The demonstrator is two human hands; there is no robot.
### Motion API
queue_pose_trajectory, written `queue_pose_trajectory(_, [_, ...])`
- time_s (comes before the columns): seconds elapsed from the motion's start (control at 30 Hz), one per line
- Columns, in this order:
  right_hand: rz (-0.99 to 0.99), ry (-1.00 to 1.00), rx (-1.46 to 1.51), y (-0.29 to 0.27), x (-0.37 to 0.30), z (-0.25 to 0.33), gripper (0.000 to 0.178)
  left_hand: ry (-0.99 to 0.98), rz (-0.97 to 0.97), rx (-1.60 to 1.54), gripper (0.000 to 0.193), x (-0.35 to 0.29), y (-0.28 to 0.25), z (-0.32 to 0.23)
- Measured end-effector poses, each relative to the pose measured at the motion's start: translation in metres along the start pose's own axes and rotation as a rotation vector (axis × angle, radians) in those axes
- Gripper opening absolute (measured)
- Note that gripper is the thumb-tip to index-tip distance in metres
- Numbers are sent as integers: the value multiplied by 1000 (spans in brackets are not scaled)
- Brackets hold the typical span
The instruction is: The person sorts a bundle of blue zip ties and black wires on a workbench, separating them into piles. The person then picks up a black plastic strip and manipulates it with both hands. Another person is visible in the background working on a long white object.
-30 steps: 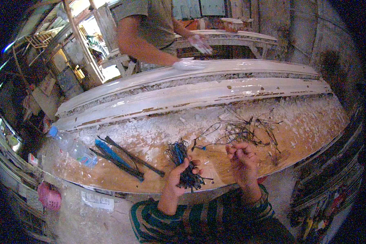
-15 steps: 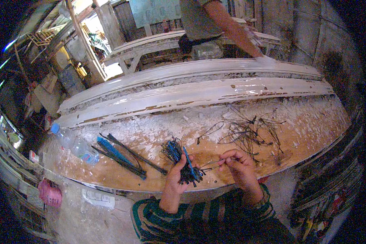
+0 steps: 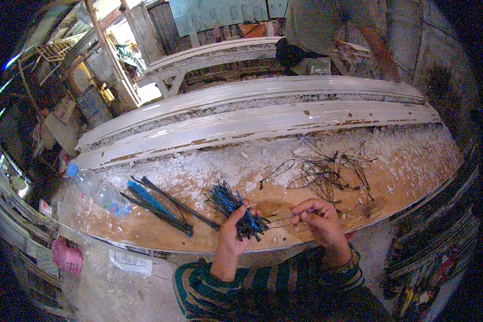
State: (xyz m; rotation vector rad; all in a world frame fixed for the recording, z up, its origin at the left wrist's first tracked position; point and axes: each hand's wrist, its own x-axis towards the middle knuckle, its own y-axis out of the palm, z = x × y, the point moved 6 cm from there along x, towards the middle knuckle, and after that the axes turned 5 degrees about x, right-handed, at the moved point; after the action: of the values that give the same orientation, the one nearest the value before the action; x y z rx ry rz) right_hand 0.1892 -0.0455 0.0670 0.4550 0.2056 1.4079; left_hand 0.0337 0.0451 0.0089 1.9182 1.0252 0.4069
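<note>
My left hand [image 3: 231, 236] is closed round a bundle of black and blue cords [image 3: 223, 198], with loops fanning out above the thumb and cut ends below it. To its right, my right hand [image 3: 323, 221] is pinched, fingertips together, at the end of a thin dark strand [image 3: 278, 220] that stretches toward the bundle. Beyond that hand, a loose tangle of black cord loops [image 3: 330, 174] lies on the board, with one single loop [image 3: 278, 170] apart from it. Left of the bundle lie flat black and blue hanks of strands [image 3: 158, 206].
The wooden board [image 3: 145, 236] is flecked with white flakes. A clear bottle with a blue cap [image 3: 96, 190] lies at its left. Long white-coated mouldings [image 3: 263, 121] run along the far side. Another person [image 3: 316, 32] stands behind them. A pink bag [image 3: 67, 255] is at lower left.
The bundle has turned slightly in my left hand, and its blue strand now lies lower against the thumb. My right hand has barely shifted. The other person has moved to the right.
</note>
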Motion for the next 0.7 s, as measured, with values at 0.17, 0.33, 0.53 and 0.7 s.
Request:
queue_pose_trajectory(0.17, [13,-9,-35,-5,-4,4,15,86,-148,-6,16,0,-8,-3])
queue_pose_trajectory(0.33, [-20,-49,-30,-13,-6,14,18,42,-181,-31,17,0,-10,-2])
queue_pose_trajectory(0.53, [-134,-67,-60,-15,-6,20,19,65,-107,308,20,-7,5,-1])
queue_pose_trajectory(0.7, [-170,-34,-53,-19,-2,14,20,1,69,536,21,-19,30,3])
